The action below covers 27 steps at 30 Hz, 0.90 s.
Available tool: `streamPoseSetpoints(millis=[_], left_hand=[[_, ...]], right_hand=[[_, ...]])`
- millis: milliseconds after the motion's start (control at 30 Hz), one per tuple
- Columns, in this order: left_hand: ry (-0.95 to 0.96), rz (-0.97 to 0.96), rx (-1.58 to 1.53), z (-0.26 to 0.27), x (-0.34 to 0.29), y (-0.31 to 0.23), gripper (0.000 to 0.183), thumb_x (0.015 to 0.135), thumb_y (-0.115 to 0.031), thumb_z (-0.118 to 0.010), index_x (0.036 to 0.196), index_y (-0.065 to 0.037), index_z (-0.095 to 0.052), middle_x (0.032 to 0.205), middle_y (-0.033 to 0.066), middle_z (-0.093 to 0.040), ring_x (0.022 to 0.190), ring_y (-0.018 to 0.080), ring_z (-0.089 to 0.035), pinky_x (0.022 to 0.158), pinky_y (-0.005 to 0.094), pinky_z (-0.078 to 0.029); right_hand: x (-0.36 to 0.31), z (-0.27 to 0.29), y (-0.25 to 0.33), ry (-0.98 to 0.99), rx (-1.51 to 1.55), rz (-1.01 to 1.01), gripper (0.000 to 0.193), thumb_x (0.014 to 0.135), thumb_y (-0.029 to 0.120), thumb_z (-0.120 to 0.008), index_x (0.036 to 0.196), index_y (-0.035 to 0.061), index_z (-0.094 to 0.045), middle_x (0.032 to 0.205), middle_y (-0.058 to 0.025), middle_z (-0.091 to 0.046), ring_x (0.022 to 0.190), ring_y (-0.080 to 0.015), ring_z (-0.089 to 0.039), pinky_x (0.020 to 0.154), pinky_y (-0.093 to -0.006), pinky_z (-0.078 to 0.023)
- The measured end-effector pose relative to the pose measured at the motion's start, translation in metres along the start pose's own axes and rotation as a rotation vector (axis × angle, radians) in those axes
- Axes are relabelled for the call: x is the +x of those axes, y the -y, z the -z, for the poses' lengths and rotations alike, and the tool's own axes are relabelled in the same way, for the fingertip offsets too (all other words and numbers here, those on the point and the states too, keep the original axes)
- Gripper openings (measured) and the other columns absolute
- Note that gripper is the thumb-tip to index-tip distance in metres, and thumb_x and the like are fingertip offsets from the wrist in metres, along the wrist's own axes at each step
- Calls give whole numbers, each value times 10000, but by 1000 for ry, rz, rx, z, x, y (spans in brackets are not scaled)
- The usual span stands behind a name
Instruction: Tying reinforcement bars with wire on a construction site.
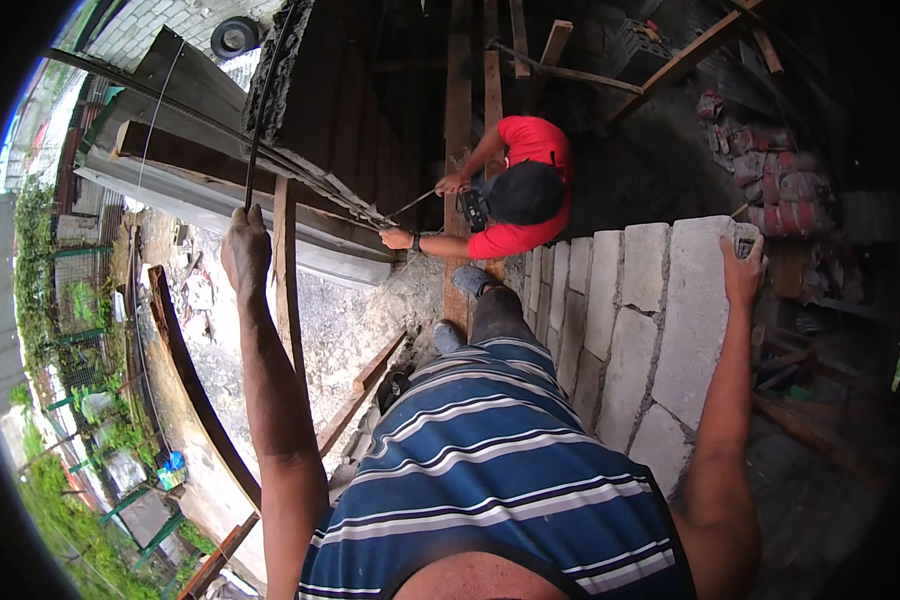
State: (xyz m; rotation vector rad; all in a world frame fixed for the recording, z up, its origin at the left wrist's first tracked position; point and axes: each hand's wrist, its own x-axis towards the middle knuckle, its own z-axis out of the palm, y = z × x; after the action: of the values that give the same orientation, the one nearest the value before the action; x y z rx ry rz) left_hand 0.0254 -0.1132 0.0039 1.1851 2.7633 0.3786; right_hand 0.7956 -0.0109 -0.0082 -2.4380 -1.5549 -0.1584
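- Left hand (247, 245): clenched around a slender dark metal rod (256, 140), left of the grey concrete-block wall (698, 300).
- Right hand (743, 270): at that wall's far right corner, fingers bent (whether truly grasping, cannot tell).
- Co-worker in red shirt and black cap (528, 192): just beyond the wall, holding a thin metal bar (412, 204).

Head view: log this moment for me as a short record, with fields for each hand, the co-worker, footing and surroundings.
Left hand: fingers closed around a thin dark rod that runs upward in the picture
Right hand: on the edge of the gray block wall
Co-worker: ahead, bent over, in a red shirt, one hand on a thin bar
Footing: gray shoes by a wooden plank
Far right: stacked bags, contents not visible
Upper left: a tire
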Motion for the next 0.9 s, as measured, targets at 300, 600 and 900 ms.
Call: streamPoseSetpoints(millis=[300, 600, 900], left_hand=[[-6, -13, 3, 0, 0, 1, 441, 1034, -427, -413, 1044, -43, -629, 967, 288, -681, 956, 490, -630, 815, 558, -464], [-2, -20, 12, -1, 1, 2, 424, 1033, -412, -424, 1038, -42, -631, 939, 282, -684, 932, 486, -639, 795, 557, -470], [-12, -18, 13, 2, -2, 0, 415, 1034, -411, -424, 1034, -52, -632, 923, 277, -689, 915, 486, -647, 777, 555, -477]], right_hand=[[-1, -3, -1, -39, -22, 18, 941, 802, 633, -677, 1512, 85, -394, 1399, -316, -475, 1289, -466, -470, 1071, -492, -387], [-3, 6, 7, 7, -25, 5, 1003, 780, 644, -691, 1525, 60, -360, 1420, -350, -440, 1314, -474, -450, 1089, -489, -371], [-4, 8, 9, 23, -27, -11, 987, 788, 640, -683, 1526, 68, -363, 1436, -343, -430, 1331, -471, -436, 1097, -503, -358]])
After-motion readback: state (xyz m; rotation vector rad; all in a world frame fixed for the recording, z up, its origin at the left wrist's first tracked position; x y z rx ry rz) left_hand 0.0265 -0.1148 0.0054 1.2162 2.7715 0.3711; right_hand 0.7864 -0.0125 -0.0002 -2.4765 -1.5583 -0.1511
